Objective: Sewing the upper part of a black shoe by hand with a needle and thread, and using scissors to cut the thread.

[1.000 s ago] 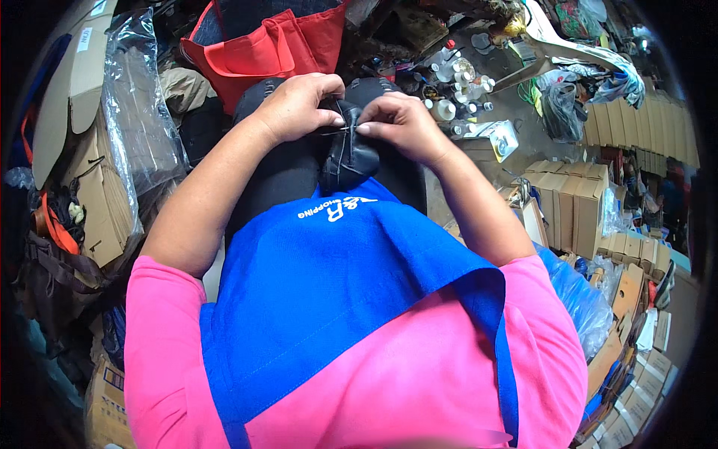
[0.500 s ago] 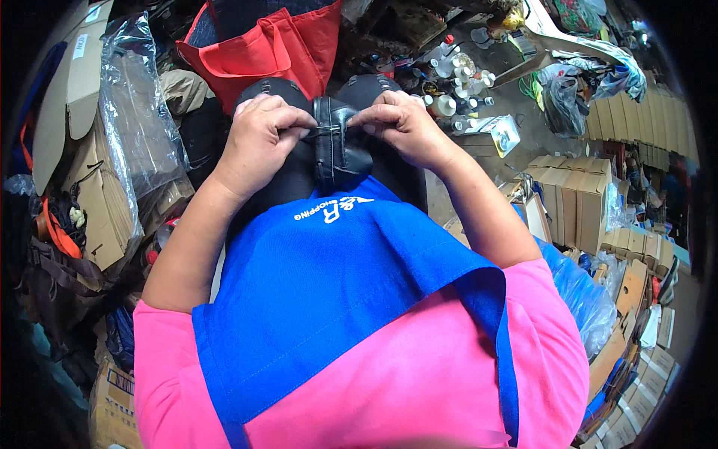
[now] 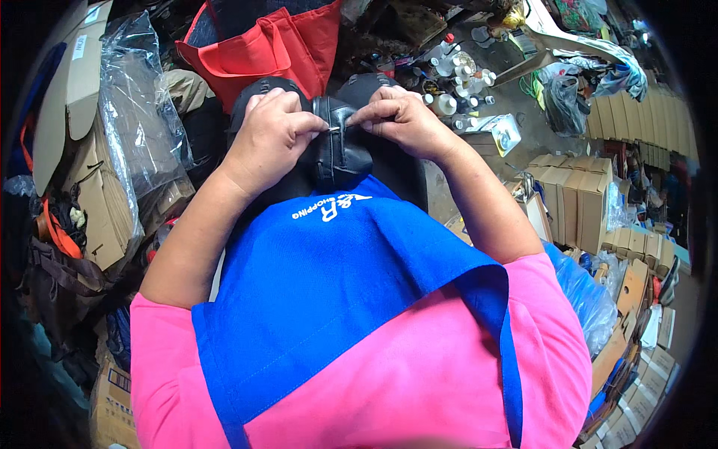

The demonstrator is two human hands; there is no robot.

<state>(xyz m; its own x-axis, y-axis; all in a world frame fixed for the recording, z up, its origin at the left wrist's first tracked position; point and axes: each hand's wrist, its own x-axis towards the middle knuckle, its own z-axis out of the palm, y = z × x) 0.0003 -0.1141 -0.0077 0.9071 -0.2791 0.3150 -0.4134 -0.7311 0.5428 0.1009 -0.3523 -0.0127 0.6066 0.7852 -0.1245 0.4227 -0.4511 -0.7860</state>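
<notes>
A small black leather-like item (image 3: 351, 159) with a seam or strap down its middle lies over my lap, between my black-clad knees. My left hand (image 3: 278, 129) is closed in a pinch over its left side, with a thin, shiny metal piece (image 3: 333, 129) showing at the fingertips. From the other side my right hand (image 3: 407, 126) pinches close to the same seam, thumb and forefinger together. What sits between the right fingertips is too small to make out. A blue apron (image 3: 329, 277) covers my front below the black item.
Beyond my knees stands a red bag (image 3: 262, 56). Several plastic bottles (image 3: 460, 78) are grouped on the floor at the far right. Folded cardboard (image 3: 572, 198) is stacked on the right, and more cardboard with clear plastic sheeting (image 3: 142, 112) stands on the left.
My left hand has shifted slightly right along the black item, closer to the seam. The thin metal piece now shows at its fingertips. My right hand has barely moved.
</notes>
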